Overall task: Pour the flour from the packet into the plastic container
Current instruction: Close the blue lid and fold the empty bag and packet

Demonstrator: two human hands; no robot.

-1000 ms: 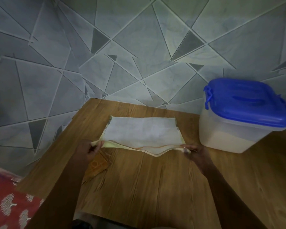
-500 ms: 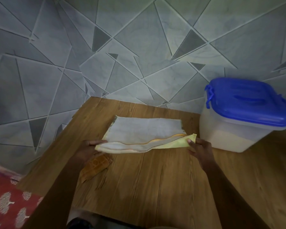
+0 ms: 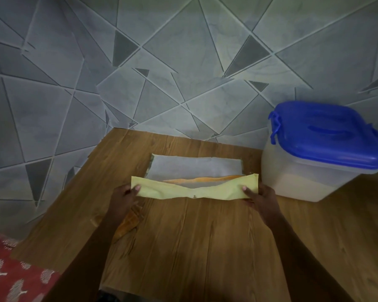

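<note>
The flat flour packet (image 3: 194,168) lies on the wooden table (image 3: 205,247), white on its inner side and yellow outside, with its near edge folded over into a yellow band. My left hand (image 3: 123,198) pinches the left end of that band, thumb on top. At the right end my right hand (image 3: 261,198) pinches it the same way. The plastic container (image 3: 310,171) stands at the right by the wall, translucent, with flour showing inside and its blue lid (image 3: 327,136) on and clipped.
A small orange-brown scrap (image 3: 129,223) lies on the table under my left wrist. A patterned grey wall (image 3: 183,62) runs close behind the table. A red patterned cloth (image 3: 11,277) shows at the lower left, below the table's edge.
Both hands have turned the packet's near edge over, away from me, so a wider yellow band now covers more of the white side. The container has not moved.
</note>
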